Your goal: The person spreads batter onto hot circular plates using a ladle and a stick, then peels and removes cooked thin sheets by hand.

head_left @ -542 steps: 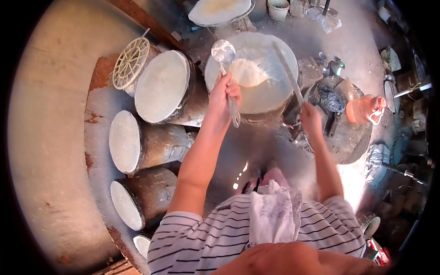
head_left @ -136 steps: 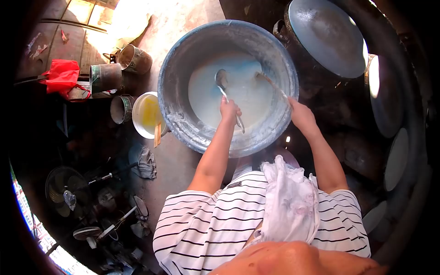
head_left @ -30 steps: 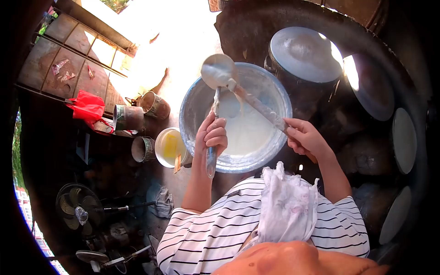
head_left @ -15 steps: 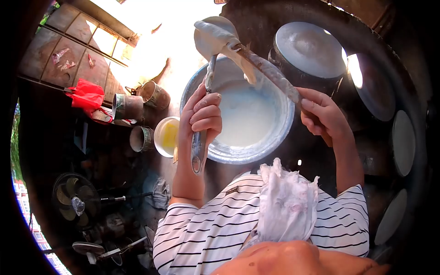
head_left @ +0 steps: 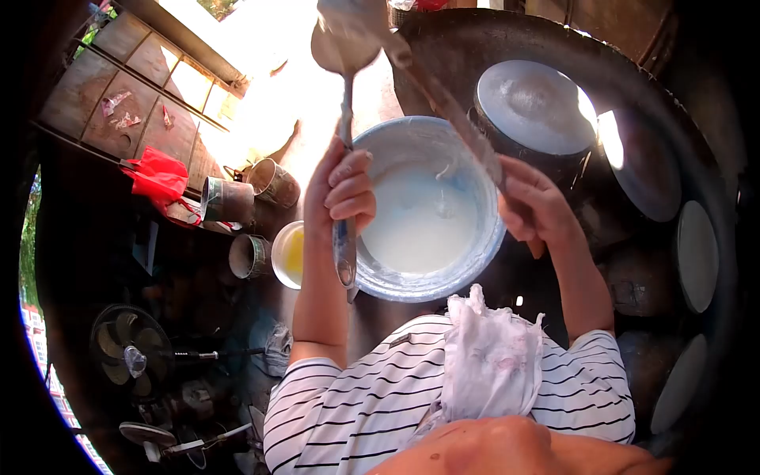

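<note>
My left hand (head_left: 346, 188) is closed round the metal handle of a ladle (head_left: 346, 49), its bowl raised at the top of the view and coated in pale batter. A long, flat wooden spatula (head_left: 455, 111) is gripped in my right hand (head_left: 540, 203). Its far end, blurred, meets or overlaps the ladle's bowl; whether they touch I cannot tell. Below and between my hands stands a large blue-rimmed basin (head_left: 431, 291) with white liquid batter (head_left: 416, 229) in it. Beside my left forearm is a small white tub (head_left: 281, 253) with something yellow inside.
Several round pale lids or plates, one a large disc (head_left: 537, 107), line the dark curved worktop at right. Metal cans (head_left: 227, 200) and a red bag (head_left: 158, 176) are at left. A fan (head_left: 131, 348) stands lower left.
The ladle and spatula have moved up and left in view, farther from the basin. The batter strand that hung from the spatula's end over the basin no longer shows there.
</note>
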Action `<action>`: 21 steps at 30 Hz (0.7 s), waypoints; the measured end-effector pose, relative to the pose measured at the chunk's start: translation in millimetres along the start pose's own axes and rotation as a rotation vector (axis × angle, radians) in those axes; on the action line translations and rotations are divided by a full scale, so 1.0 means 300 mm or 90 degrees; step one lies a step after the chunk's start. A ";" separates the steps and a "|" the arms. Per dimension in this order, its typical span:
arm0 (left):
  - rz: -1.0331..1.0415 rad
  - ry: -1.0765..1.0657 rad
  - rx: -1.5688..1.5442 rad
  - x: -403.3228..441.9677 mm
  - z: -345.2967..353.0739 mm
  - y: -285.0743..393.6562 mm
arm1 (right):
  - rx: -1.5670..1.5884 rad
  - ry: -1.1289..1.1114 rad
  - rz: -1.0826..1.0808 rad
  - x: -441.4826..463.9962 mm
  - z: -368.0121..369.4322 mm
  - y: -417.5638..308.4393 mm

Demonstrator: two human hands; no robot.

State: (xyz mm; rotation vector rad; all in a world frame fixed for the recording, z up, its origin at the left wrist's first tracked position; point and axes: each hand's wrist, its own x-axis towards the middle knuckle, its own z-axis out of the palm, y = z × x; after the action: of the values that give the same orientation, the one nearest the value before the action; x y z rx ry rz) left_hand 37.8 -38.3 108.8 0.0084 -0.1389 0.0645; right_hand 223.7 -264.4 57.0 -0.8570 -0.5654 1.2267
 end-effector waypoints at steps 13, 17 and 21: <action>-0.189 0.307 -0.301 0.302 -0.345 -0.170 | 0.048 0.272 0.068 -0.265 -0.233 0.280; -0.356 0.110 -0.252 0.508 -0.254 -0.364 | -0.052 0.404 -0.166 -0.522 -0.262 0.051; -0.503 -0.040 -0.111 0.878 -0.263 -0.756 | -0.319 0.610 -0.353 -0.560 -0.477 -0.226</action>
State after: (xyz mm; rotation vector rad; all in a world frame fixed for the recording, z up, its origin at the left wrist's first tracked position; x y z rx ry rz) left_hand 323.8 -246.9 66.3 -0.1085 -0.1960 -0.7370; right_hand 328.8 -469.4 41.4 -1.4501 -0.2721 0.0819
